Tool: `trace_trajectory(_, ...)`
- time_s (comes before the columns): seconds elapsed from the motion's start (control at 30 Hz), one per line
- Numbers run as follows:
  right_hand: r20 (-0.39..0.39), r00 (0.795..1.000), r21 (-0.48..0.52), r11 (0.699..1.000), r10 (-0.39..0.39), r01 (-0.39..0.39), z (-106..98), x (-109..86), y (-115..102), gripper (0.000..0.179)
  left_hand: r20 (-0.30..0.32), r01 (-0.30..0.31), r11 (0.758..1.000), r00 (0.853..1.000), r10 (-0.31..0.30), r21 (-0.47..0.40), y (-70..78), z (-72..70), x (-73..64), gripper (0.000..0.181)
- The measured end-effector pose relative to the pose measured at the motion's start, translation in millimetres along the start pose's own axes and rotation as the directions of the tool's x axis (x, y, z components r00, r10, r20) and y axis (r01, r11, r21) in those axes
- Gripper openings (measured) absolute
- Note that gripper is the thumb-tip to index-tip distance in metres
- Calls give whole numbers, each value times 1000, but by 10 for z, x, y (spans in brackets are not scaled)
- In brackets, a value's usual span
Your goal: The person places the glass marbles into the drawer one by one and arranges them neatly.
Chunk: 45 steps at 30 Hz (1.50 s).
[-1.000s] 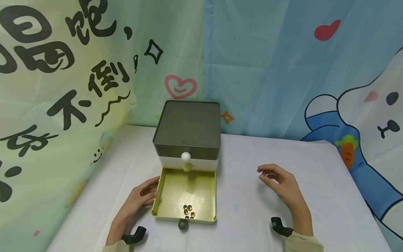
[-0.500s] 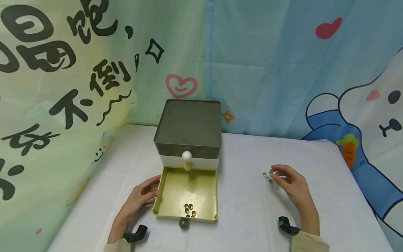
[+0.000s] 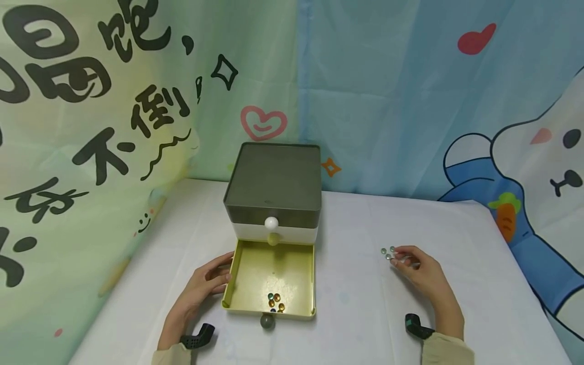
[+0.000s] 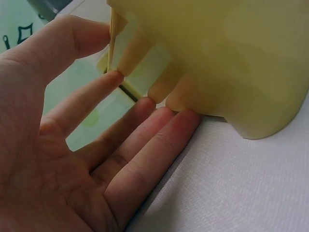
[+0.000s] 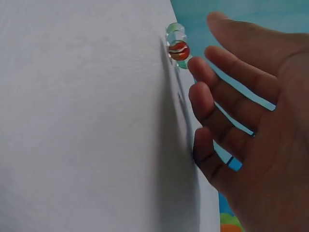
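Glassy marbles (image 3: 384, 251) at right are placed beside the loosely curved, ungripping right hand (image 3: 424, 271); likely light and slippery, they are best pinched midway. The drawer (image 3: 255, 271) is touched by the outstretched left hand (image 3: 198, 284).

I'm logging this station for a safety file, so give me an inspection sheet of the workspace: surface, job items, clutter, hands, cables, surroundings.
Surface: white cloth, lightly creased.
Job items: cabinet upright; its yellow drawer pulled out, with amber and bluish marbles near the front; loose marbles on the cloth to the right, one with red swirls in the right wrist view.
Clutter: nothing seen.
Left hand: fingertips touch the drawer's outer left side.
Right hand: at the loose marbles, fingers loosely bent; no firm grip seen.
Cables: nothing seen.
Surroundings: printed curtain behind, with lettering and hearts.
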State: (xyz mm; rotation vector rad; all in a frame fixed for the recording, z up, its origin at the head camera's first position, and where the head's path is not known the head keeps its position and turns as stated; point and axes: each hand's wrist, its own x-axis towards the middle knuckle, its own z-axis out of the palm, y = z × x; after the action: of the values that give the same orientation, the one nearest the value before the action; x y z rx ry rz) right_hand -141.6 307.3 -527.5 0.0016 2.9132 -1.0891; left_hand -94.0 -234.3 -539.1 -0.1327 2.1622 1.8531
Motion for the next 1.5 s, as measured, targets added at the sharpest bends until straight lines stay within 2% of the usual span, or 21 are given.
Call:
trace_trajectory(0.17,7,1000,-36,999,5,-5,38,14,42,47,13,-20,1000,1000,20,-3,8,-15,-4,63)
trace_trajectory(0.33,8,1000,-65,998,7,-7,48,21,55,47,18,-13,1000,1000,13,-14,26,-22,-15,64)
trace_trajectory(0.63,6,1000,-103,995,2,-1,54,0,25,33,21,-22,1000,1000,23,-16,10,-12,-11,63)
trace_trajectory(1.07,10,1000,-104,995,12,-11,52,5,39,26,23,-19,1000,1000,20,-25,4,-2,-14,63)
trace_trajectory(1.3,32,998,-115,992,-55,58,3,35,34,21,18,-6,1000,1000,6,-20,0,-4,-7,64)
trace_trajectory(1.5,92,992,-107,989,-89,99,-65,18,16,20,16,7,1000,1000,-7,-23,-3,-9,6,65)
